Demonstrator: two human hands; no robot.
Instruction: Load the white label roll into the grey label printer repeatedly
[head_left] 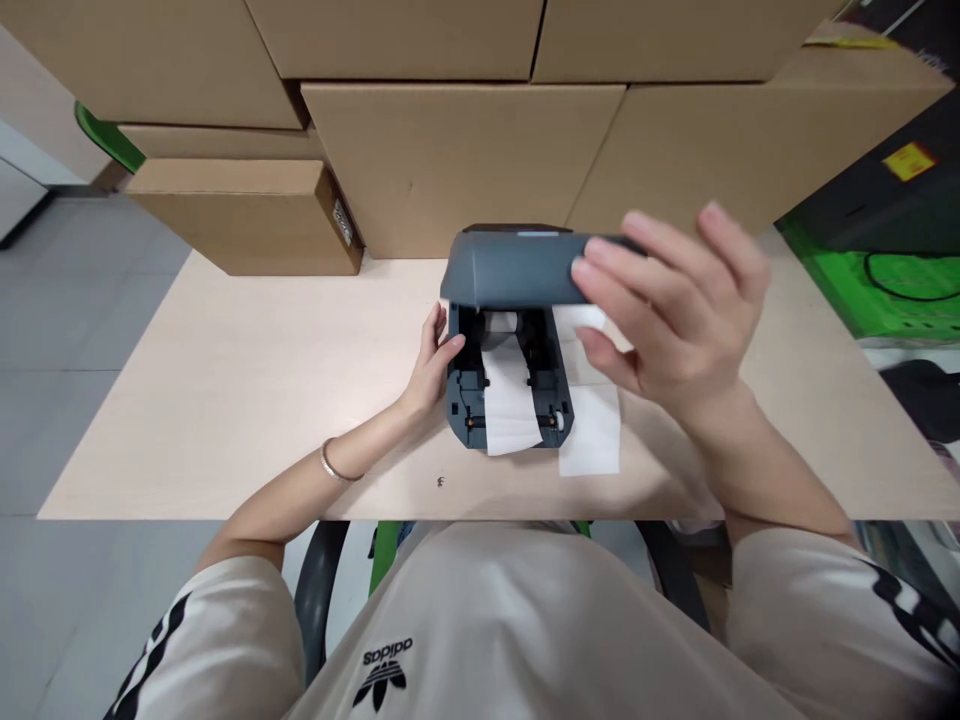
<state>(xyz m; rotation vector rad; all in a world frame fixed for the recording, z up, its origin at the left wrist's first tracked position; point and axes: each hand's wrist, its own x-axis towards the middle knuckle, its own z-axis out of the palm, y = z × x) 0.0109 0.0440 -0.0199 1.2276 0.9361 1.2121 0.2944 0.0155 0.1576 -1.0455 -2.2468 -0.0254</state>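
A dark grey label printer (pixel 457 420) stands on the table with its lid (pixel 517 270) raised. A white paper strip (pixel 512 400) runs from a partly hidden roll inside, over the front roller and past the front edge. My left hand (pixel 433 365) grips the printer's left side, thumb on the rim. At the lid's right end is my right hand (pixel 675 310), slightly blurred, with its fingers spread and the fingertips against or just in front of the lid. White paper sheets (pixel 592 440) lie at the printer's right side, partly under my right hand.
Large cardboard boxes (pixel 465 160) form a wall behind the printer. A flatter cardboard box (pixel 255 230) stands at the table's back left. The pale wooden table (pixel 262 370) ends just before my body. A green crate (pixel 847 275) and dark boxes are off to the right.
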